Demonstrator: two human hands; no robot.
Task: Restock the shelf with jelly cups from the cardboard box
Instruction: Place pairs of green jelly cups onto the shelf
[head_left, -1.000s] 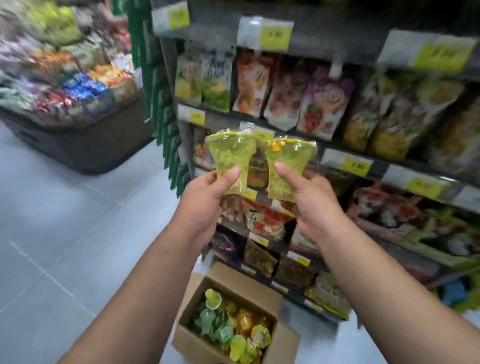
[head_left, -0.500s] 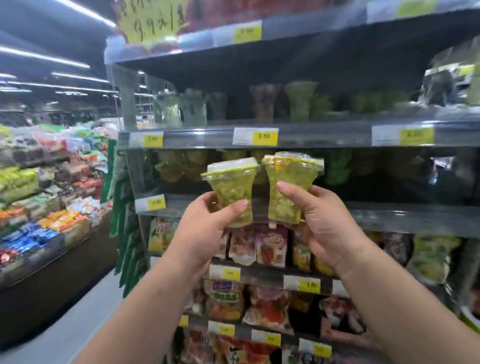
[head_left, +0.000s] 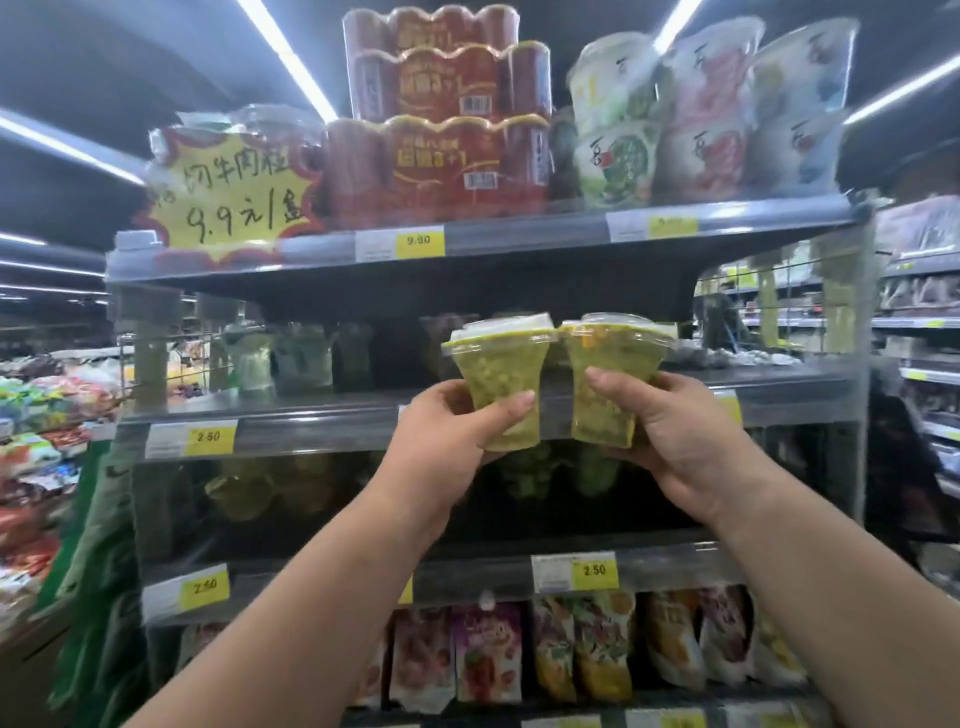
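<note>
Now, left hand (head_left: 447, 436): fingers wrapped round left jelly cup (head_left: 497, 382), at 12 o'clock.
Right hand (head_left: 675, 441): closed on right jelly cup (head_left: 608, 376), cups touching.
Handling: probably light, thin-walled, slippery; grip the narrow base, gently.
Shelf (head_left: 311, 415): just behind.

Two hands are raised in front of the shelf unit (head_left: 852, 415): the left hand (head_left: 441, 441) and the right hand (head_left: 680, 436). Each grips one green jelly cup, so two are held: the left cup (head_left: 496, 379) and the right cup (head_left: 610, 374), side by side before the second shelf from the top. Four shelf levels of the unit show. On its top shelf stand three red multipacks (head_left: 447, 119), stacked, and one handwritten price sign (head_left: 234, 192) to their left. Six yellow price tags can be made out along the shelf edges, among them one reading 9.90 (head_left: 420, 240).
</note>
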